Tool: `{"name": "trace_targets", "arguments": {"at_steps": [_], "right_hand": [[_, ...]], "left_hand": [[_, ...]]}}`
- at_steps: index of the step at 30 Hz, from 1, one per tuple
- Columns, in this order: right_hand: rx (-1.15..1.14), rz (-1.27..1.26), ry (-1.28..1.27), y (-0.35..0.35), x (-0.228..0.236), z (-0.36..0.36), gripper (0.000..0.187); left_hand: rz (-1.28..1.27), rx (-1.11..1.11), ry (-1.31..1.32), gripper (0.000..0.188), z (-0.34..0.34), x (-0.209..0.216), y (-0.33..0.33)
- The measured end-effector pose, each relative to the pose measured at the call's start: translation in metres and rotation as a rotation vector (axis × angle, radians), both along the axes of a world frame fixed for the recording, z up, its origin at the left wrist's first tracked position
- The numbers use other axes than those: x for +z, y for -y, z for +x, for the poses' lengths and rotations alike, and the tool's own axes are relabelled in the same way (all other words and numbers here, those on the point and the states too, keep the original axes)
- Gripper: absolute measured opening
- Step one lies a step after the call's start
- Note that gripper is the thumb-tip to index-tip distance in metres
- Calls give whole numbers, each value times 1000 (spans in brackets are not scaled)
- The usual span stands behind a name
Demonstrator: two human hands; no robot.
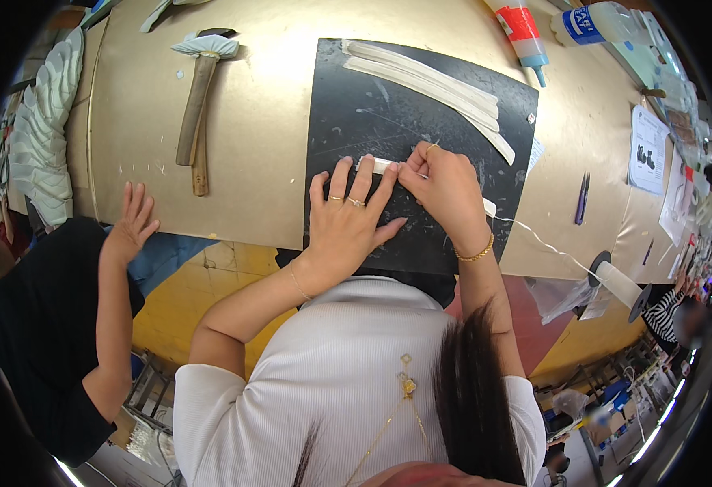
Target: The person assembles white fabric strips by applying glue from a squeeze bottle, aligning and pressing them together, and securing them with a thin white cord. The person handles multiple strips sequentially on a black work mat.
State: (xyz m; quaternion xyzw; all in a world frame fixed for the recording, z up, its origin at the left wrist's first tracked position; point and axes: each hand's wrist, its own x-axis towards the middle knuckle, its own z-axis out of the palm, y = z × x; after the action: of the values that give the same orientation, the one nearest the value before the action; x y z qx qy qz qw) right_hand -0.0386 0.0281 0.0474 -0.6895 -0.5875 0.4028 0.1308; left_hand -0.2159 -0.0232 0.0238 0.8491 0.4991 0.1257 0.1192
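Observation:
On a dark cutting mat (336,105), a narrow white strip (383,166) lies under my fingertips. My left hand (346,213) rests with its fingers spread, their tips on and beside the strip. Beside it, my right hand (447,191) pinches the strip's right end between thumb and forefinger. A pale end piece (489,208) shows past my right wrist; my hand hides whether it belongs to the same strip. From there a thin white cord (539,233) runs to a spool (618,282) at the right. Several cream strips (429,85) lie together along the mat's far side.
Two wooden-handled hammers (198,114), one with a cloth-covered head, lie left of the mat. A bottle with a red label (522,32), purple snips (582,200) and a printed sheet (648,150) are at the right. Stacked white pieces (51,130) and another person's hand (134,221) are at the left.

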Motion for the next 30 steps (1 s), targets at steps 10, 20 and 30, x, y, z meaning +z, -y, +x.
{"name": "trace_targets", "arguments": {"at_steps": [10,20,30], "right_hand": [[-198,-3,-51,27,12,62,27],[-290,80,-25,47,6,62,25],[-275,194,16,51,0,58,24]], "left_hand": [[56,-82,-81,69,3,1,-3],[74,-104,-141,72,5,2,-4],[37,-104,-179,73,13,10,-4]]}}
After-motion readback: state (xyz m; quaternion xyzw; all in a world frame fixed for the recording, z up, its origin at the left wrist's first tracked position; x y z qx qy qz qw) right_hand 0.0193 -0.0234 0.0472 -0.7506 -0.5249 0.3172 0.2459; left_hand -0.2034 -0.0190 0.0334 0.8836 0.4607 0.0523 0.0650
